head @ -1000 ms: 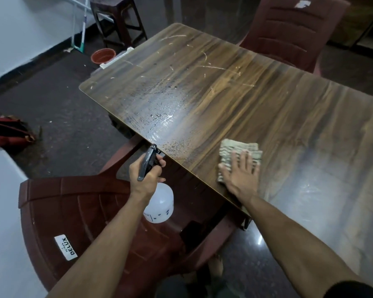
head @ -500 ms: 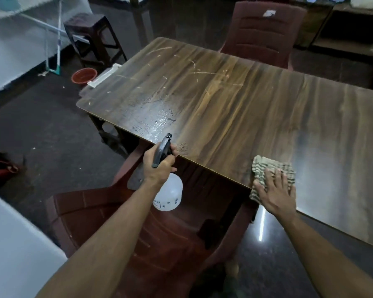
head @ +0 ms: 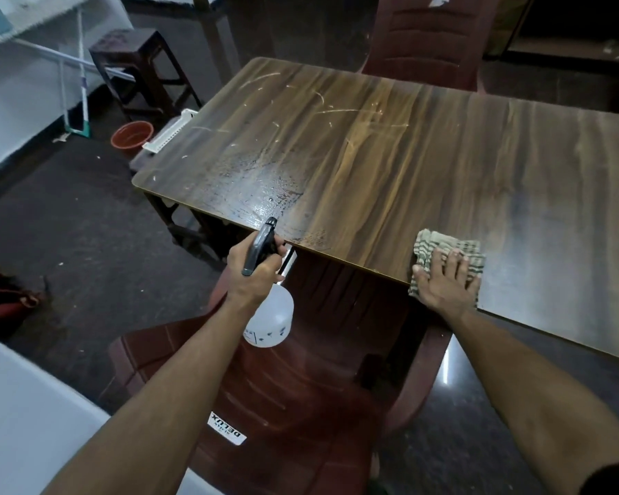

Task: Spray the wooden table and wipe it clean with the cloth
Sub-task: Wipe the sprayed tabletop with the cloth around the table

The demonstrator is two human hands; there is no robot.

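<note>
Step in hand, judged: spraying the near-left part of the wooden table (head: pixel 390 166) while the cloth waits for the wipe.

Left hand (head: pixel 252 276): fingers curled round the dark trigger head of the spray bottle (head: pixel 268 316), held off the near edge of the table, above the seat of a maroon plastic chair (head: pixel 301 405). The nozzle points at the wet patch (head: pixel 265 198) just past the edge. The bottle body hangs below the hand.

Right hand (head: pixel 444 284): fingers straight and slightly spread, pressing flat on the cloth (head: pixel 444 251), which lies on the table at its near edge, well right of the wet patch.

To do this well, by judgement: keep the nozzle low and angled onto the top so mist lands on the table, not over the edge; cover the pale streaks (head: pixel 329 108) farther back before wiping; then run the cloth in overlapping passes from the far side toward the edge, with flat palm pressure.

Materials:
- Table: smooth, glossy wood-grain top, rounded corners, thin pale edge band. Liquid beads on it, so the finish likely sheds water.
- Cloth: soft, crumpled, pale with dark checks, probably absorbent.
- Bottle: translucent white plastic, rounded body, small dark markings.
- Chair: ribbed moulded plastic with a white label.
</note>
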